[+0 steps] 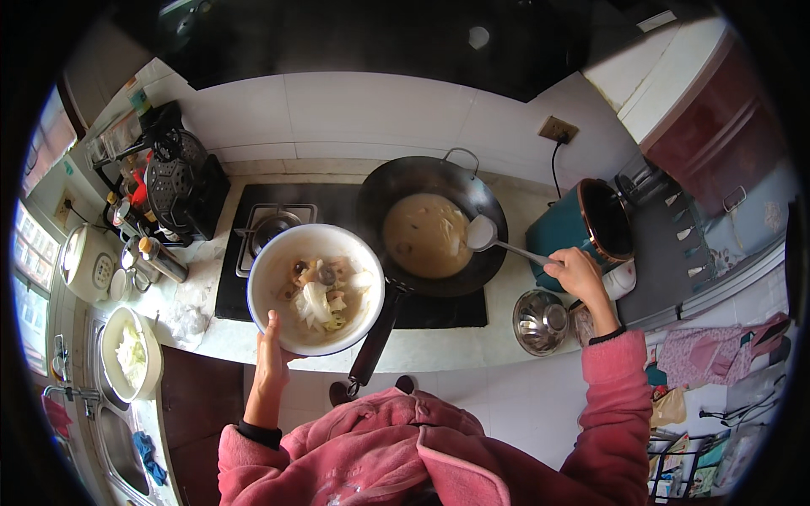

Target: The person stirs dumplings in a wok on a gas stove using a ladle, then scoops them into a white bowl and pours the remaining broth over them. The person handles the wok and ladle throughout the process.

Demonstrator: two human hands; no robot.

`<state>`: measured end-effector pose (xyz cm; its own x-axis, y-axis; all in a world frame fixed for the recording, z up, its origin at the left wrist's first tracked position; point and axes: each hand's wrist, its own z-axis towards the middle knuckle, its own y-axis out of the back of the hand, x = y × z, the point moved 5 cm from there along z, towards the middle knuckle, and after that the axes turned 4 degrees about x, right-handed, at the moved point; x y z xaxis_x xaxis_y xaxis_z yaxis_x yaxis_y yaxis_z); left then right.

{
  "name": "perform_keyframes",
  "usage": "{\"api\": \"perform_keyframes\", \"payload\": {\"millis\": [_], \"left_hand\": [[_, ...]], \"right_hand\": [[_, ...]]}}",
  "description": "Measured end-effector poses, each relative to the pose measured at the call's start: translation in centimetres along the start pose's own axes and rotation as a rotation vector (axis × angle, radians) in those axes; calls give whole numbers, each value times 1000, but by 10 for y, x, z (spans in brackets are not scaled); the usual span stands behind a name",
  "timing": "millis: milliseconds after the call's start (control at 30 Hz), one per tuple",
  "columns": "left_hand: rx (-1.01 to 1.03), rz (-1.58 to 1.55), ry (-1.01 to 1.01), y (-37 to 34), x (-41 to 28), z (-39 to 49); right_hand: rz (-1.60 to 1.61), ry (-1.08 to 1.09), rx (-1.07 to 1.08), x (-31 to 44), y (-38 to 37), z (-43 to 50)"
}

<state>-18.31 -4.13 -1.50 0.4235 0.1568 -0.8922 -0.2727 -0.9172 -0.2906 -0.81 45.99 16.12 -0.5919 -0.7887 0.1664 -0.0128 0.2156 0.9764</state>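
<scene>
My left hand (272, 354) grips the rim of a large white enamel bowl (269, 265) with a blue edge, held over the counter's front and part of the gas hob (455, 310). Inside the bowl lie cabbage pieces (319, 305) and sliced mushrooms. My right hand (574, 273) is closed on the handle of a metal spatula (483, 234), whose blade is at the right inner side of a black wok (370, 190). Cloudy yellowish broth (417, 237) with a few pieces of food fills the wok's bottom. The wok's dark handle (380, 335) points towards me, right of the bowl.
A teal bin-shaped container (557, 221) and metal bowls (540, 321) stand right of the hob. At left are a rice cooker (88, 262), bottles (162, 259), a dark rack (212, 196) and a pale bowl of shredded cabbage (152, 360) beside the sink (123, 449). A range hood (380, 38) hangs above.
</scene>
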Motion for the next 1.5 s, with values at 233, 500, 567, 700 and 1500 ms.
{"api": "perform_keyframes", "payload": {"millis": [233,500,567,700,1500], "left_hand": [[17,15,27,4,6,-1],[-2,5,24,0,4,-3],[1,12,11,-9,-2,-5],[60,9,30,-9,-1,-3],[172,79,-2,-37,-25,6]], "right_hand": [[747,-39,214,-34,-97,39],[1067,-48,179,19,-144,34],[1052,-23,206,16,-158,42],[1101,-34,177,32,-169,45],[1178,-70,90,21,-152,15]]}}
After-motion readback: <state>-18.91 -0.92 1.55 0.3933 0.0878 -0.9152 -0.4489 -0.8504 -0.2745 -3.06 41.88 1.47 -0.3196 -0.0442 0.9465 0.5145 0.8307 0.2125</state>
